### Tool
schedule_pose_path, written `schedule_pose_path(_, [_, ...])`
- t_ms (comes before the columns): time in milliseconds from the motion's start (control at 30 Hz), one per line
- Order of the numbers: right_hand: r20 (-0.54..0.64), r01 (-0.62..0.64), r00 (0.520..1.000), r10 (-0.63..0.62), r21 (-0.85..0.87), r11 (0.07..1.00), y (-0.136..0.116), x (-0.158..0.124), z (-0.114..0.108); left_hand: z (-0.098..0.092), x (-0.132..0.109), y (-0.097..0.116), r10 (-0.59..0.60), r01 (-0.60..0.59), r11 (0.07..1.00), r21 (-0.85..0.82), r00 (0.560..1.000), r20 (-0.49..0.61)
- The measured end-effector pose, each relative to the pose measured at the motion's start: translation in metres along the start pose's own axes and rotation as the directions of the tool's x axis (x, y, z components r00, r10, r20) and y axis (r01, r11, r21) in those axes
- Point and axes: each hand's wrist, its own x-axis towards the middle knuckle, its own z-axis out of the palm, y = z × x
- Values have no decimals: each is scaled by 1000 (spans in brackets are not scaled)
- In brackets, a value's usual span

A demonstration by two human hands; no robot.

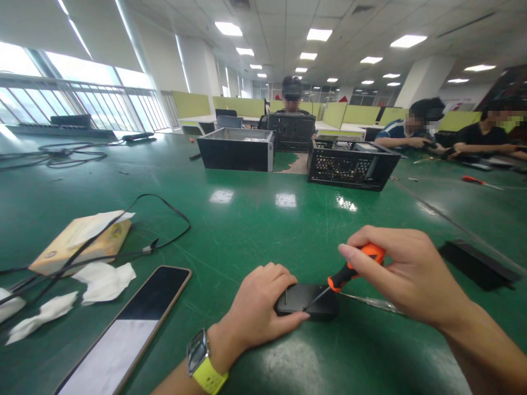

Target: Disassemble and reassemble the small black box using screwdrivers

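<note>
My left hand (260, 306) clasps the black case (300, 295) on the green table (234, 230); right hand (405, 274) grips the screwdriver (343, 277), tip at the case; casing looks closed, screw work seemingly unfinished

We find no legible text, brand, number or sign. On the tissue box (66, 241) we observe round printed marks, too blurred to decipher; on the phone (127, 329) and watch (197, 346) we read no characters.

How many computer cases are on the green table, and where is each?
3: a left case, a right case, and a rear case between them. Others may be hidden behind.
</note>
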Motion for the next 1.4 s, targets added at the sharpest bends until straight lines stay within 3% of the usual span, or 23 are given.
schedule_pose_path(300, [6, 22, 1000, -22, -7, 1000, 1, 1, 0, 0, 2, -1, -8, 8, 1000, 0, 1000, 27])
schedule_pose_path(500, [87, 109, 990, -110, 13, 994, 0, -2, -11, 0, 0, 0, -12, 12, 1000, 7, 999, 36])
schedule_pose_path(667, [72, 174, 982, -175, 10, 985, 0, -7, -13, -1, 1, -1, -3, 3, 1000, 12, 999, 34])
schedule_pose_path(833, [115, 168, 980, -165, -15, 986, -1, -5, -15, 0, 0, -1, 0, -1, 1000, 13, 1000, 24])
schedule_pose_path(1000, [-69, -81, 995, 78, -49, 995, 42, -11, -16, 1, 1, 0, -6, 6, 1000, 13, 1000, 4])
schedule_pose_path(1100, [13, -244, 969, 245, -50, 968, 87, -32, 3, 1, 2, -1, -5, 5, 1000, 3, 1000, -2])
schedule_pose_path(1200, [64, -314, 946, 317, -48, 948, 124, -59, 29, 0, 3, -1, 7, -7, 1000, -6, 1000, -10])
schedule_pose_path(1300, [125, -315, 940, 318, -47, 948, 140, -75, 45, -1, 4, -1, 17, -18, 1000, -6, 1000, -11])
schedule_pose_path(1400, [141, -306, 940, 310, -53, 951, 138, -80, 40, -1, 4, 0, 25, -25, 1000, -1, 1000, -12])
